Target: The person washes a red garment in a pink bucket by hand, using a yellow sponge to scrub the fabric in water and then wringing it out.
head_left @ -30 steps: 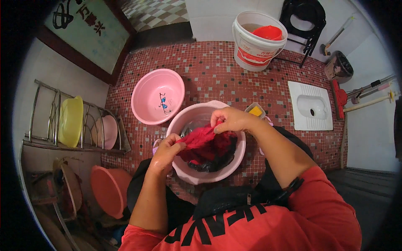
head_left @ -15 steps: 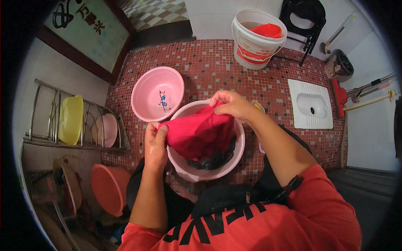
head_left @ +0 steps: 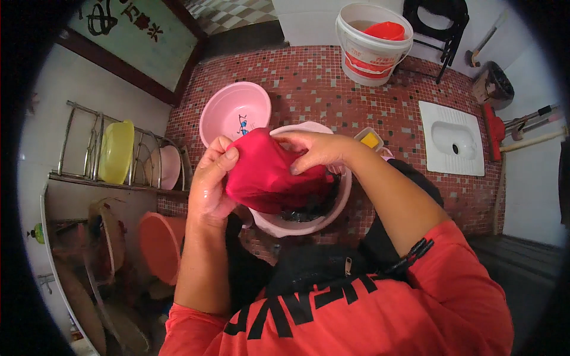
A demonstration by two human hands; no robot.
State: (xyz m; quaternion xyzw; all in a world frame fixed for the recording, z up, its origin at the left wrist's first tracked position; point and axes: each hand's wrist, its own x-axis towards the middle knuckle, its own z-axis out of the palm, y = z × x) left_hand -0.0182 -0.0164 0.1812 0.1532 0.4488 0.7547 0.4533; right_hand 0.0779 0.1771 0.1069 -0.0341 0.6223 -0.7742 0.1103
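A wet red cloth (head_left: 268, 175) is lifted over a pink wash basin (head_left: 332, 204) that holds dark water and dark laundry. My left hand (head_left: 212, 181) grips the cloth's left side. Its upper right edge is pinched by my right hand (head_left: 317, 148). The cloth is stretched between both hands, close to the camera, and hides much of the basin.
An empty pink basin (head_left: 234, 113) lies on the red mosaic floor just beyond. A white bucket (head_left: 373, 44) with a red scoop stands at the back. A squat toilet pan (head_left: 452, 139) is at right. A metal rack (head_left: 119, 157) with basins is at left, an orange basin (head_left: 159, 243) below it.
Both hands have raised the red cloth out of the basin and toward the camera, spreading it wider between them.
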